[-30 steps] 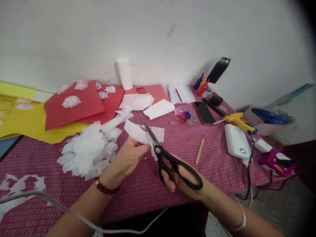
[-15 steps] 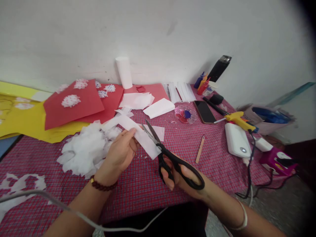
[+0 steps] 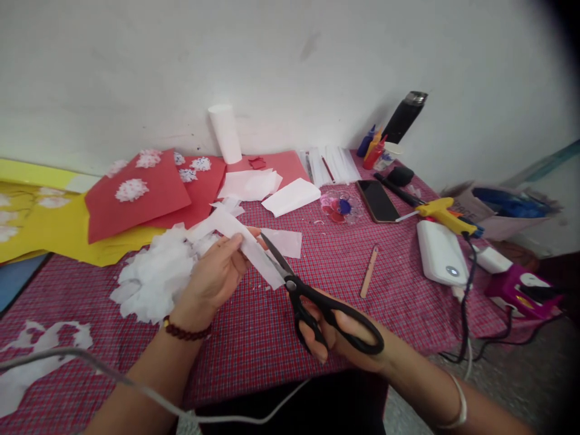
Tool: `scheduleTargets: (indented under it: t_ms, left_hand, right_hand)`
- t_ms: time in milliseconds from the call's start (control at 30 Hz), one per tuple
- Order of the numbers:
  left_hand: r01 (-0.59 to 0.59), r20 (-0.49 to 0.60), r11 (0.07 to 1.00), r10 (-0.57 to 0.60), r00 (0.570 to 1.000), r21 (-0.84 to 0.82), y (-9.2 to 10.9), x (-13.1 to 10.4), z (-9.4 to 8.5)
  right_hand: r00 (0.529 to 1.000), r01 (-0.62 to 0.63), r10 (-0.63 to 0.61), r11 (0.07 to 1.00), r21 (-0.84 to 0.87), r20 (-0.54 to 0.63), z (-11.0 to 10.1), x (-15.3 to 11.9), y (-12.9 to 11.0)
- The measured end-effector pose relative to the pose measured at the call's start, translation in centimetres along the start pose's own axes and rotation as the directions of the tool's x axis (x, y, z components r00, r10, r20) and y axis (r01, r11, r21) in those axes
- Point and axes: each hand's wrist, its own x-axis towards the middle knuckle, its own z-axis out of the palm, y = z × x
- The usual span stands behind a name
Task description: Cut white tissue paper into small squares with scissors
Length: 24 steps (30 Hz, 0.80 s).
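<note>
My left hand (image 3: pixel 221 270) pinches a folded white paper strip (image 3: pixel 259 258) between thumb and fingers. Black-handled scissors (image 3: pixel 338 309) are in my right hand (image 3: pixel 333 338), whose fingers pass through the handle loops. The scissor blades are parted and lie at the right edge of the strip, tips pointing up and left. Behind the blades, another flat white paper piece (image 3: pixel 290 242) rests on the checked tablecloth. A heap of ruffled white paper (image 3: pixel 151 278) lies left of my left hand.
Red sheets (image 3: pixel 136 208) with dotted paper tufts lie at the back left over yellow paper (image 3: pixel 106 251). To the right are a paint palette (image 3: pixel 341 207), phone (image 3: pixel 377 201), wooden stick (image 3: pixel 369 272), glue gun (image 3: pixel 446 217) and white power bank (image 3: pixel 441 254). A cable (image 3: pixel 149 396) crosses the foreground.
The scissors have shifted slightly right and down, away from the middle of the strip towards its right edge. My left hand, still pinching the strip, has moved slightly left.
</note>
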Motion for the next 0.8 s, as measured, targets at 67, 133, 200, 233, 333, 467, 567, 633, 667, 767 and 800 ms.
scheduleTargets:
  t_ms: [67, 133, 200, 233, 333, 467, 567, 633, 667, 767, 800]
  left_hand:
    - [0.009, 0.012, 1.000, -0.009, 1.000, -0.008, -0.3, 0.0, -0.2]
    - [0.018, 0.029, 1.000, -0.018, 0.999, -0.003, -0.5, 0.0, -0.2]
    - [0.044, 0.042, 0.999, -0.045, 0.998, 0.009, -0.5, -0.1, 0.0]
    - [0.066, 0.048, 0.998, -0.067, 0.997, 0.015, -0.5, -0.2, 0.2]
    - [0.127, 0.063, 0.992, -0.128, 0.990, 0.025, -0.5, -0.5, 0.8]
    - [0.162, 0.090, 0.987, -0.162, 0.983, 0.013, -0.7, -0.8, 1.4]
    - [0.186, 0.129, 0.983, -0.184, 0.974, 0.001, -1.0, -1.0, 1.6]
    - [0.201, 0.154, 0.980, -0.199, 0.968, -0.002, -1.1, -1.1, 1.8]
    - [0.205, 0.162, 0.979, -0.202, 0.966, -0.001, -1.1, -1.1, 1.9]
    - [0.197, 0.164, 0.980, -0.196, 0.967, 0.012, -1.1, -1.3, 2.1]
    - [0.195, 0.157, 0.981, -0.195, 0.968, 0.021, -1.0, -1.3, 2.2]
  right_hand:
    - [1.000, -0.005, 0.006, 1.000, 0.015, -0.003, 0.0, 0.0, -0.1]
    - [1.000, -0.007, 0.007, 0.999, 0.032, -0.009, 0.0, 0.1, -0.1]
    - [1.000, -0.008, 0.009, 0.998, 0.057, -0.020, 0.0, 0.1, -0.1]
    - [1.000, -0.007, 0.008, 0.998, 0.069, -0.022, 0.0, 0.1, -0.1]
    - [1.000, -0.002, 0.004, 0.995, 0.095, -0.024, -0.1, 0.2, 0.0]
    - [0.999, 0.024, -0.021, 0.996, 0.088, -0.033, -0.1, 0.3, 0.3]
    - [0.998, 0.037, -0.032, 0.994, 0.104, -0.049, 0.0, 0.4, 0.5]
    - [0.997, 0.042, -0.036, 0.996, 0.076, -0.070, 0.3, 0.5, 0.5]
    - [0.996, 0.046, -0.041, 0.997, 0.057, -0.084, 0.4, 0.6, 0.5]
    - [0.991, 0.052, -0.046, 0.997, 0.048, -0.129, 0.9, 0.7, 0.4]
    - [0.989, 0.053, -0.044, 0.997, 0.063, -0.145, 1.1, 0.7, 0.4]
